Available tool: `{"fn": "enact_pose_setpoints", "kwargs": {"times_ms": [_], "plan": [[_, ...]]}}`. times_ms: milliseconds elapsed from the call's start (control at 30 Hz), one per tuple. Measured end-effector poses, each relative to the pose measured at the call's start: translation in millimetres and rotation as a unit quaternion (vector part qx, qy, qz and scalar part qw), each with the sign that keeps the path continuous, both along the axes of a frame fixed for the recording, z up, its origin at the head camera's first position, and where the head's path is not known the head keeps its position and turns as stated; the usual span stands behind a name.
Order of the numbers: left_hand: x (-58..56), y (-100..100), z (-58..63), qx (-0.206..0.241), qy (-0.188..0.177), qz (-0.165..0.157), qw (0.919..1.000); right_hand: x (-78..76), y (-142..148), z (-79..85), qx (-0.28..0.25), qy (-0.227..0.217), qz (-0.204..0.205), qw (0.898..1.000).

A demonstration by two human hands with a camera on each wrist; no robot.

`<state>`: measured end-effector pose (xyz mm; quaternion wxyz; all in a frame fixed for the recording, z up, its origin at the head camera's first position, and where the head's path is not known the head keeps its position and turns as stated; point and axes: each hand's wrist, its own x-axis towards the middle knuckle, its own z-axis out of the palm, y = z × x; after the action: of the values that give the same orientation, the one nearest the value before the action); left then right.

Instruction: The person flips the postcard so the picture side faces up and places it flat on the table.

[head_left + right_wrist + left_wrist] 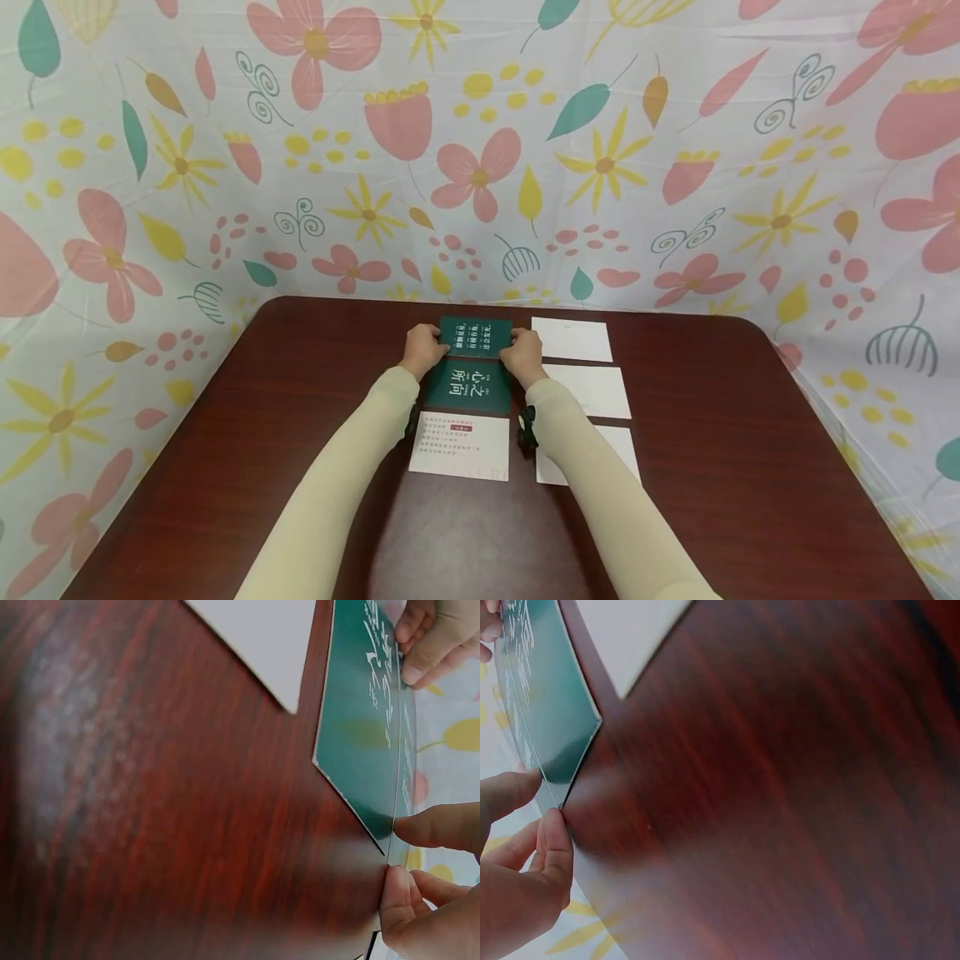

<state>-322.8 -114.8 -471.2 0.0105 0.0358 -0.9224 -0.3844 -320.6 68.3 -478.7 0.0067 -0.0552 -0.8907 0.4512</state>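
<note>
A dark green card (489,327) with white lettering lies at the far end of a column of cards. My left hand (422,348) pinches its left edge between thumb and fingers, and my right hand (525,354) pinches the right edge. Right below it is a second green card (468,398) with larger white characters. In the left wrist view, the left thumb (514,793) is on the card and the fingers are at its rim. From the right wrist, the right thumb (435,826) presses near the corner of the green cards.
Nearest me in that column is a white printed card (461,450) with a small red label. To the right runs a column of white cards, a far one (573,337), a middle one (600,392) and a near one partly under my right sleeve (600,475). The dark wooden table (285,400) meets a flowered cloth (480,208) behind.
</note>
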Motion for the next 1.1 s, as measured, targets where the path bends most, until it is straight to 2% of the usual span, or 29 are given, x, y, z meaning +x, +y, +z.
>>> {"fn": "enact_pose_setpoints", "kwargs": {"times_ms": [267, 433, 533, 667, 833, 967, 1100], "plan": [[2.1, 0.4, -0.6, -0.001, 0.016, -0.007, 0.9998, 3.3, 0.5, 2.2, -0.004, 0.011, 0.006, 1.0], [5.1, 0.8, 2.8, 0.017, 0.042, -0.001, 0.999, 6.5, 4.4, 10.9, -0.016, 0.04, 0.013, 0.999], [6.8, 3.9, 4.8, 0.042, 0.056, -0.001, 0.9976, 9.5, 10.3, 15.4, -0.019, 0.053, 0.019, 0.998], [12.7, 12.1, 10.0, 0.09, 0.069, -0.007, 0.9935, 17.2, 21.2, 18.3, -0.036, 0.045, 0.031, 0.998], [25.8, 23.2, 23.5, 0.145, 0.078, -0.022, 0.9861, 29.7, 32.1, 25.3, -0.071, 0.027, 0.036, 0.996], [37.0, 29.9, 32.6, 0.188, 0.072, -0.02, 0.9793, 38.2, 39.1, 33.4, -0.078, 0.038, 0.043, 0.995], [50.2, 34.3, 38.4, 0.24, 0.063, -0.018, 0.9685, 48.8, 47.3, 44.0, -0.088, 0.048, 0.042, 0.994]]}}
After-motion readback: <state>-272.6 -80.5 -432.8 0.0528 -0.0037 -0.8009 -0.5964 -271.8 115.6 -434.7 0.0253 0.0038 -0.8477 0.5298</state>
